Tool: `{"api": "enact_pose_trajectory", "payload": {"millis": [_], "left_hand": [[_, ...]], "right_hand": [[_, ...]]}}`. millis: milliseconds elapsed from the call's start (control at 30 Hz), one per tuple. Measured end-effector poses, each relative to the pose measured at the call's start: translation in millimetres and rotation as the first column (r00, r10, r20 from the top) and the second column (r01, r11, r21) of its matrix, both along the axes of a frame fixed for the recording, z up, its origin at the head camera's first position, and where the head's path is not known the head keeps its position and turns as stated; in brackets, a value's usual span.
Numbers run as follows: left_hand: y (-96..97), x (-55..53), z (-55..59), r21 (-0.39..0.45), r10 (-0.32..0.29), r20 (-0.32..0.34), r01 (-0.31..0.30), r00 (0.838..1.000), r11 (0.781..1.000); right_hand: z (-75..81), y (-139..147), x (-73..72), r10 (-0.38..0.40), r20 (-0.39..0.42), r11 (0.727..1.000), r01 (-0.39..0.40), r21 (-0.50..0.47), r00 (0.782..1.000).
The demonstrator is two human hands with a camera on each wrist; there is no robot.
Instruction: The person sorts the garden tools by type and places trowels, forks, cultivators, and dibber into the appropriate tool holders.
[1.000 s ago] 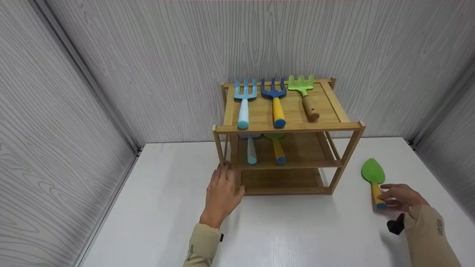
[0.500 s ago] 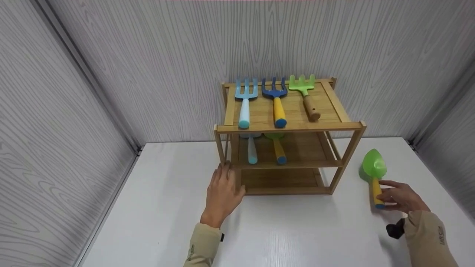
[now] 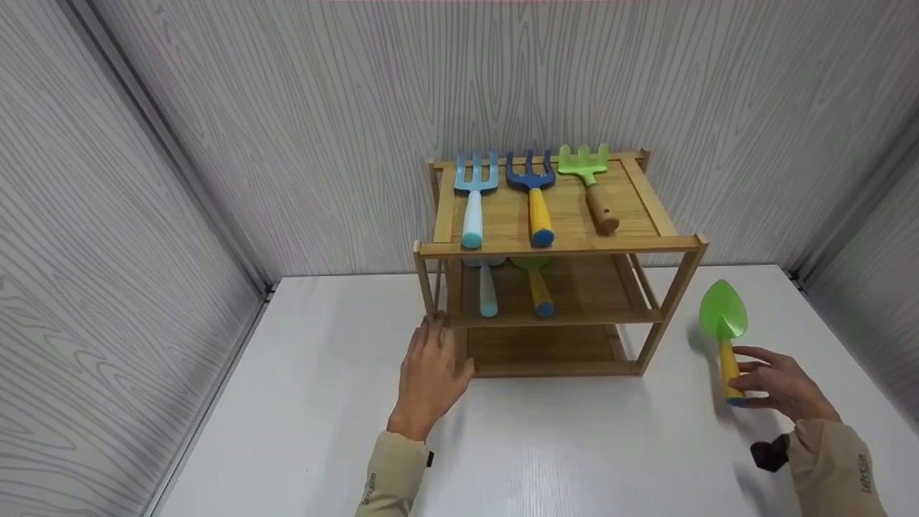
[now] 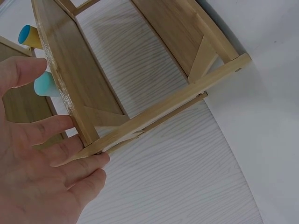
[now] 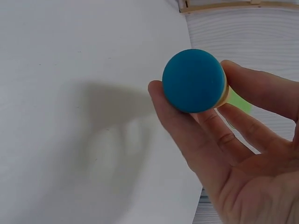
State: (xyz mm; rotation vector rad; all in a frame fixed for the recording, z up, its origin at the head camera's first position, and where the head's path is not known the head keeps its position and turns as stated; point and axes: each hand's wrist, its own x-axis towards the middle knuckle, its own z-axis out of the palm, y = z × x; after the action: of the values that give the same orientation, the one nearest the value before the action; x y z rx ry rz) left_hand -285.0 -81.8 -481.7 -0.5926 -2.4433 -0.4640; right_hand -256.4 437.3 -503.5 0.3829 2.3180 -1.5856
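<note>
A garden trowel (image 3: pixel 724 312) with a green blade and yellow handle is held up off the table at the right. My right hand (image 3: pixel 781 384) grips its handle between thumb and fingers; the handle's blue end cap (image 5: pixel 194 80) faces the right wrist camera. At the left of a three-tier wooden rack (image 3: pixel 560 248), my left hand (image 3: pixel 431 377) has its fingertips on the front post, fingers extended and thumb apart from the wood. On the rack's top lie a light blue hand fork (image 3: pixel 472 208), a dark blue one with a yellow handle (image 3: pixel 538 208) and a green one with a wooden handle (image 3: pixel 599 205).
The middle shelf bears a tool with a pale blue handle (image 3: pixel 487 291) and a green tool with a yellow handle (image 3: pixel 540 291); their heads are partly hidden under the top. The rack stands on a white table (image 3: pixel 546 445) before a grey wood-patterned wall (image 3: pixel 344 143).
The right hand has taken hold of the trowel and lifted it off the table, blade end rising first. My left hand has stayed on the rack's post.
</note>
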Motion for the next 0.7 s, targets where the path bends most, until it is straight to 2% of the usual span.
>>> {"api": "enact_pose_trajectory", "payload": {"millis": [267,500,700], "left_hand": [[1.2,-0.4,-0.9,0.002,0.001,0.005,-0.002,1.0,1.0],[0.3,-0.8,0.8,0.0,0.014,-0.007,-0.014,1.0,1.0],[0.4,0.3,-0.1,-0.003,0.009,0.018,-0.009,1.0,1.0]], "right_hand": [[2.9,-8.4,9.2,0.009,-0.054,1.0,-0.008,0.015,0.998],[5.5,-16.2,14.0,0.016,-0.11,1.0,-0.019,-0.025,0.994],[8.6,-20.7,19.8,0.014,-0.145,1.0,-0.016,-0.013,0.989]]}}
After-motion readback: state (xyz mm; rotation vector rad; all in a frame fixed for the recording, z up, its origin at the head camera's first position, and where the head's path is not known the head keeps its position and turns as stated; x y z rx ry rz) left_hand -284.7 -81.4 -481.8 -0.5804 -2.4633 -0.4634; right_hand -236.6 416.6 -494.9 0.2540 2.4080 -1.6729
